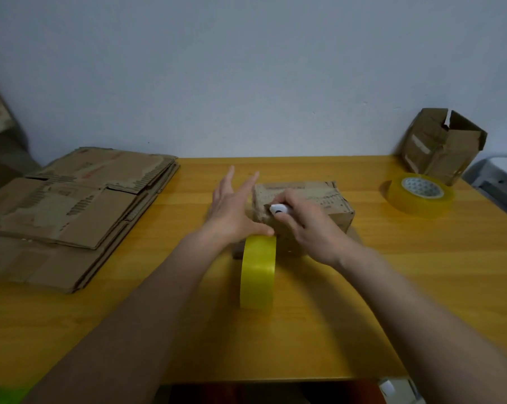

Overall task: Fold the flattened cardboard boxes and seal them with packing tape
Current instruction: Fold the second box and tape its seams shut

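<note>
A small folded cardboard box (319,196) sits in the middle of the yellow wooden table (363,287). A roll of yellow packing tape (258,272) stands on edge just in front of it, its tape running up to the box's near left corner. My left hand (234,211) lies flat against the box's left side with straight fingers, thumb on the tape's top. My right hand (304,225) grips a small white cutter (277,209) at the box's near top edge.
A stack of flattened cardboard boxes (71,211) covers the table's left part. A second tape roll (418,193) lies flat at the right rear, with an opened, folded box (441,141) behind it by the wall. A grey object (497,179) stands off the right edge.
</note>
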`<state>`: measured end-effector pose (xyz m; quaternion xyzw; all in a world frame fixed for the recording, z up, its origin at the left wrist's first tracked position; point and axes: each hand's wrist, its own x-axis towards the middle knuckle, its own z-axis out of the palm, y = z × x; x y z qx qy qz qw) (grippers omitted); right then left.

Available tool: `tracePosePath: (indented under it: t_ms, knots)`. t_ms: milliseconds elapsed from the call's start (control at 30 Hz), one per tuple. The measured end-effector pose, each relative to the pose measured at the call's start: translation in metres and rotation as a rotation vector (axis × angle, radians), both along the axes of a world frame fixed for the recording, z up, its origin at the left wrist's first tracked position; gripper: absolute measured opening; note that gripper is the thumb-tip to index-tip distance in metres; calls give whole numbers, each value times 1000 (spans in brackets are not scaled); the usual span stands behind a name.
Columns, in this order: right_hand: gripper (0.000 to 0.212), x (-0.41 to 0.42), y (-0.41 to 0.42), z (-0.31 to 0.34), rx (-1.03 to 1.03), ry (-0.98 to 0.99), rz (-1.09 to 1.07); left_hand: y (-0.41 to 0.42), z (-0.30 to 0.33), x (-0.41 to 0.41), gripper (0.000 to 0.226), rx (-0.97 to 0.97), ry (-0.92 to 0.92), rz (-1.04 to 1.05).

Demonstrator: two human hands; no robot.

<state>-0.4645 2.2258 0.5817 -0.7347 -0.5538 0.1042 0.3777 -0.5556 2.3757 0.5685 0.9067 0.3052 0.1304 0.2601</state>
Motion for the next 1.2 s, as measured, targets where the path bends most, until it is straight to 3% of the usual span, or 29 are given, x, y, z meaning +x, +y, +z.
tracePosePath:
  t_ms: [67,133,200,433,533,667,733,833,1000,1067,1200]
  knots:
    - [14,2,0,-6,-21,-10,-32,-5,-10,-9,125,-377,-112,128]
    - [14,3,1,-7,-5,0,-33,-13,-24,-15,120,-824,-280,201]
    - [13,5,2,-8,3,-11,-29,-22,-35,-20,109,-980,-331,256]
    - [13,4,11,-11,-32,-255,-122,-31,-40,-22,87,-1072,-404,244]
    - [15,3,18,-17,-34,-228,-215,-34,-41,-21,70,-1081,-432,246]
    - [23,1,23,-22,56,-162,-296,-36,-39,-20,82,-1075,-442,277]
    - [24,1,26,-22,70,-134,-312,-36,-37,-17,78,-1042,-434,259]
    - [20,1,30,-21,92,-131,-318,-32,-27,-16,55,-945,-349,200]
    - [22,1,34,-21,67,-97,-341,-30,-26,-19,25,-978,-312,148]
    - [17,1,34,-22,102,-102,-339,-34,-29,-18,31,-974,-374,171]
    - [22,8,32,-24,90,1,-258,-39,-30,-17,76,-901,-534,231]
